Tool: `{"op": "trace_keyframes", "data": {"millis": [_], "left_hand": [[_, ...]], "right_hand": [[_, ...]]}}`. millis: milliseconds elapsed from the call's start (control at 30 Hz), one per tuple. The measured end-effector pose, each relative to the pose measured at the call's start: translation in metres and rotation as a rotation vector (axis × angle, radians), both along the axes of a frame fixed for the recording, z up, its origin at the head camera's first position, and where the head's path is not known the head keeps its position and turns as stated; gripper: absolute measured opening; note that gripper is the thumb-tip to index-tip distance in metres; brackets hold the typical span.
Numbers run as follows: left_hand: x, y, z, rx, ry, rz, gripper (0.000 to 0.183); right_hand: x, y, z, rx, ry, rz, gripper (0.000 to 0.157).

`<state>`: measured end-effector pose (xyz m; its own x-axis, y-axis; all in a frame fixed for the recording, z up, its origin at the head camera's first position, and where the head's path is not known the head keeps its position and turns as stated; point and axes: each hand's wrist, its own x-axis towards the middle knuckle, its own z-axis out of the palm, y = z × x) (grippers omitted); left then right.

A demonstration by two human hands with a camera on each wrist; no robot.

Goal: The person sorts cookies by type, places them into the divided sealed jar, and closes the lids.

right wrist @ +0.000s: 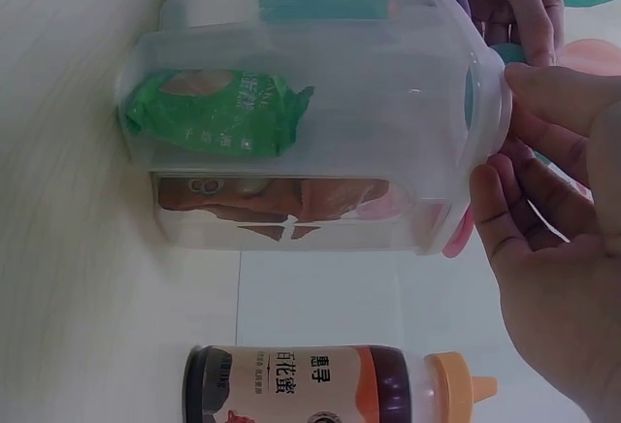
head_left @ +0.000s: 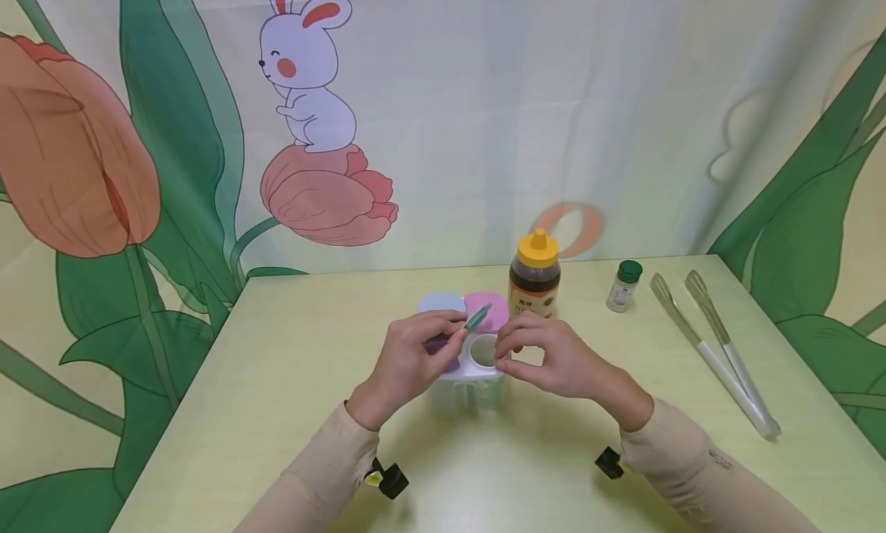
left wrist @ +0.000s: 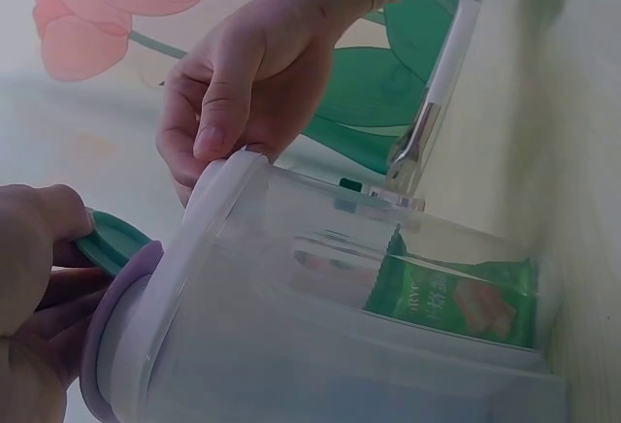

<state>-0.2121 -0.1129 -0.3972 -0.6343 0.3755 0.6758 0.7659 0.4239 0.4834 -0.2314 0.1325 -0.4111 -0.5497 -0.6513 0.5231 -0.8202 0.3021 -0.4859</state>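
Note:
A clear storage container (head_left: 450, 394) with a white top frame stands on the table, its compartments capped by blue (head_left: 441, 301), pink (head_left: 487, 310) and purple (head_left: 443, 356) lids. The round front-right opening (head_left: 483, 352) is uncovered. My left hand (head_left: 418, 348) pinches a green lid (head_left: 477, 317), tilted on edge above the purple one. At the uncovered opening, my right hand (head_left: 547, 352) grips the rim with thumb and fingertips. Through the clear wall, a green-wrapped snack (right wrist: 218, 113) shows at the bottom of one compartment, and a brown packet (right wrist: 272, 197) in the neighbouring one.
Behind my right hand stands a yellow-capped honey bottle (head_left: 534, 275). Farther right are a small green-capped shaker jar (head_left: 624, 287) and long metal tongs (head_left: 720, 364). A printed curtain (head_left: 443, 133) hangs along the table's back edge.

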Motion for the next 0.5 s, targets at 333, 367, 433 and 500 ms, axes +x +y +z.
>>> {"op": "trace_keyframes", "data": {"millis": [333,367,433,500], "left_hand": [[0.000,-0.001,-0.002,-0.034,-0.008,-0.056,0.010],[0.000,-0.002,-0.001,-0.037,-0.010,-0.061,0.011],[-0.001,-0.002,-0.001,-0.046,-0.017,-0.075,0.012],[-0.001,-0.002,-0.001,-0.058,-0.023,-0.092,0.013]], "right_hand": [[0.001,0.002,-0.007,-0.078,-0.057,-0.044,0.021],[0.001,0.002,-0.008,-0.084,-0.063,-0.057,0.024],[0.002,0.003,-0.010,-0.101,-0.098,-0.079,0.029],[0.003,0.003,-0.013,-0.125,-0.155,-0.092,0.035]]}}
